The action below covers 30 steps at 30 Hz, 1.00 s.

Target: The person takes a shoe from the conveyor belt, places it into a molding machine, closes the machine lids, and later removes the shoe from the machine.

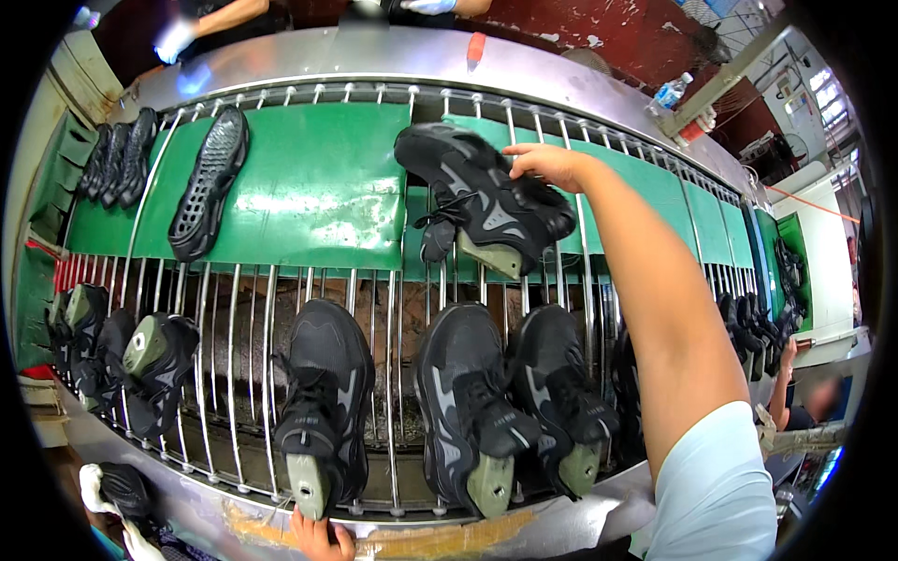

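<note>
Right hand: bent fingers holding the side edge of a black lace-up shoe with grey trim, right hand coming in from the right
Held shoe: tilted over the green sheeting and shiny metal rods, olive-green hard foot form poking out of its opening, a bit blurry tbh
Left hand: at the near edge, left hand right by the heel end of another black shoe on a form; can't tell from here if it's gripping
Near row: two more black shoes on forms just right of that one, toes pointing away
Green side: one loose black openwork sole lying on the sheeting
Far side: red-orange object on the metal table, somebody else's gloved hand beyond
</note>
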Each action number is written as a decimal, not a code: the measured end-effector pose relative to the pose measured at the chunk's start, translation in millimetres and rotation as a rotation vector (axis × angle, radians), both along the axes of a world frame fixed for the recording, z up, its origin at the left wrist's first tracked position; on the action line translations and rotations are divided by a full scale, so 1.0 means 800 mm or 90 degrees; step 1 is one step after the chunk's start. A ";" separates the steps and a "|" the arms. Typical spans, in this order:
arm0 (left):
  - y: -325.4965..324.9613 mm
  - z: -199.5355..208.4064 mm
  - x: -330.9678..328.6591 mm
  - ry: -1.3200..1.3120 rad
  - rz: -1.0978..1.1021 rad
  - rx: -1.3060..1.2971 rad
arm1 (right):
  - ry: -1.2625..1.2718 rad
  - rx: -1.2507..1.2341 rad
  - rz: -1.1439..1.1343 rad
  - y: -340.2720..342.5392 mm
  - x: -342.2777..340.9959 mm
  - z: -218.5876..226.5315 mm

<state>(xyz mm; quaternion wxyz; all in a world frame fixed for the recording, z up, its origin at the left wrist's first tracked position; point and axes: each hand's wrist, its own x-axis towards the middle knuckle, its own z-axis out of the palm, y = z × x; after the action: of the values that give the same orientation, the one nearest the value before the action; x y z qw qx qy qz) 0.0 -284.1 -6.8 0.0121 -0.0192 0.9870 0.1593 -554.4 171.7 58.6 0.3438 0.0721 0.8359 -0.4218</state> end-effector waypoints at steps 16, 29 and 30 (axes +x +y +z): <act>-0.028 -0.012 0.025 -0.106 0.003 0.065 | 0.206 -0.090 -0.155 -0.070 0.072 0.027; 0.021 0.018 0.015 0.096 -0.004 0.085 | 0.618 -0.258 -0.385 0.026 0.501 0.257; 0.018 0.013 0.009 0.110 -0.049 0.121 | 0.596 -0.152 -0.438 0.045 0.578 0.274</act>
<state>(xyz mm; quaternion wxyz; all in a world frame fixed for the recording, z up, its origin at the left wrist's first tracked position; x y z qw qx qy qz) 7.2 -269.4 3.5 -0.0647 0.0339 0.9648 0.2525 -91.9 208.0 277.5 -0.2122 0.1060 0.7738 -0.5873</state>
